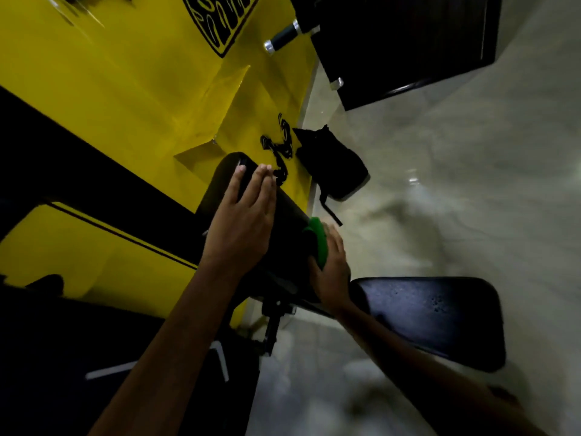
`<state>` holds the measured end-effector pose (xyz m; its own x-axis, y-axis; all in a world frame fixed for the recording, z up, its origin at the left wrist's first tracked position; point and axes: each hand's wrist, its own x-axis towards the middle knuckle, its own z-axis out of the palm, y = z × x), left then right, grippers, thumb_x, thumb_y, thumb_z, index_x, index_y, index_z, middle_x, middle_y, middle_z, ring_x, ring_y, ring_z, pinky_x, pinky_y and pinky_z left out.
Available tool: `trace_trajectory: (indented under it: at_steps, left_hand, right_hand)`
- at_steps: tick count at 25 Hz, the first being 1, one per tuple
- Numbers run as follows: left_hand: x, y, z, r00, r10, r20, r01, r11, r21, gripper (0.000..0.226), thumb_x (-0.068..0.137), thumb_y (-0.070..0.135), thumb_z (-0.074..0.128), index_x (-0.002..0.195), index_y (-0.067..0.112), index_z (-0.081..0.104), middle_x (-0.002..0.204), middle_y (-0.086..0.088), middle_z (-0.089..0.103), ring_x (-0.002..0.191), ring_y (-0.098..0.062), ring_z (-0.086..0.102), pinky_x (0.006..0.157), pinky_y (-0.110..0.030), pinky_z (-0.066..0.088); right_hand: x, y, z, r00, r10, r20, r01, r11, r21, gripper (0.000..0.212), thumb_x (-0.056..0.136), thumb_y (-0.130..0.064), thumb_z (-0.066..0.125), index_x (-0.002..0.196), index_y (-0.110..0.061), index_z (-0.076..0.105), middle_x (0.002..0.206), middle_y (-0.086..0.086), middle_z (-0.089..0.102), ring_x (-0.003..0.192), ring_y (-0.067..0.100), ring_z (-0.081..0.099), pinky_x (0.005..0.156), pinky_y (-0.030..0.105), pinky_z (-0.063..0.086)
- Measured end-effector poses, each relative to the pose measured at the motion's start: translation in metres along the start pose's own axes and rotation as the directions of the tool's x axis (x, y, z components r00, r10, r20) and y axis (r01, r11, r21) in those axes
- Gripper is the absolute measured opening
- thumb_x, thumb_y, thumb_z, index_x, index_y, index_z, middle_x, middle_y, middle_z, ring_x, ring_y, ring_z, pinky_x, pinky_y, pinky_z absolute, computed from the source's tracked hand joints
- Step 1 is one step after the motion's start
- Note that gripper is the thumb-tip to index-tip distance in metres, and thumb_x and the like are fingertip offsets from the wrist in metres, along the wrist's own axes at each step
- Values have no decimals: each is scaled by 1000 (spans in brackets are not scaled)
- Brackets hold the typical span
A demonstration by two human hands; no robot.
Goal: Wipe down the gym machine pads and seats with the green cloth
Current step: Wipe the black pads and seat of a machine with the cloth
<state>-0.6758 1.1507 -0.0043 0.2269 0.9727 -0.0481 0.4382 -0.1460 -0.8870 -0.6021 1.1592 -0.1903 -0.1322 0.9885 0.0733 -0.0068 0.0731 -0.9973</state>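
Observation:
A black back pad (289,221) of the gym machine slants across the middle of the head view. My left hand (242,215) lies flat on its upper part, fingers together and stretched toward the pad's top edge. My right hand (330,269) presses the green cloth (317,240) against the pad's right side edge; only a folded strip of the cloth shows above my fingers. Below and to the right lies the black seat pad (440,316), with a few wet spots on its surface.
A yellow wall (125,105) with black lettering fills the left. A black bag (333,165) lies on the pale tiled floor (471,184) by the wall. A dark-grip handle (283,36) and a black machine body (402,42) stand at the top. The seat post (273,325) drops under the pads.

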Motion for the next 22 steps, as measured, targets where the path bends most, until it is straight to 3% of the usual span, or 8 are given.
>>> trace_trajectory:
  at_steps: [2,3,7,11,15,16,19,22]
  left_hand:
    - [5,2,2,999,-14,-33,13,999,-35,61,91,21,14,143,-7,29,150,-23,31,142,-33,24,118,-48,9]
    - [8,4,3,999,-7,-42,5,999,-49,60,90,20,18,139,-8,37,146,-24,38,139,-33,31,117,-47,15]
    - [14,10,5,997,18,-72,-26,992,-126,56,87,16,29,133,-11,45,139,-26,46,134,-36,39,114,-46,22]
    - [15,18,4,999,27,-37,-33,986,-161,54,88,14,29,132,-12,45,138,-27,47,133,-37,41,111,-47,27]
    - [19,37,12,999,22,-28,-28,972,-233,56,85,11,28,131,-14,45,136,-29,47,131,-40,43,111,-45,28]
    - [18,37,13,999,16,-28,-23,970,-242,56,85,11,27,132,-14,44,137,-30,46,131,-40,42,112,-45,25]
    - [19,39,11,1000,0,-3,0,963,-269,54,87,9,27,133,-16,41,138,-32,43,132,-43,39,112,-46,21]
    - [22,41,11,1000,-18,18,22,952,-307,55,88,9,23,133,-17,39,138,-34,42,133,-44,37,112,-48,22]
  right_hand:
    - [15,6,-3,972,234,-28,-232,971,52,59,89,-13,57,144,-10,36,150,10,33,138,26,33,108,24,25]
    - [18,-2,-4,969,245,-28,-243,968,68,60,89,-9,58,144,-11,35,152,10,31,139,25,32,109,24,23]
    - [-1,-15,1,996,-82,44,77,992,101,65,87,-27,55,147,-15,31,154,9,26,141,19,24,112,23,19]
    - [29,8,-13,950,311,22,-312,948,58,61,90,-11,58,146,-10,32,152,10,30,140,27,29,110,25,22]
    - [1,-2,-9,994,-30,103,24,998,57,71,88,-17,61,149,-17,25,156,7,21,140,18,22,112,24,16]
    - [1,5,-9,995,-32,96,27,998,53,71,88,-19,61,149,-17,26,156,8,22,140,20,24,112,26,18]
    - [16,14,-10,975,214,51,-216,976,31,69,91,-16,59,150,-16,23,157,7,19,142,24,22,112,27,19]
    - [4,0,-2,993,82,85,-86,996,36,71,90,-25,55,151,-20,18,159,4,13,138,16,19,108,23,16]
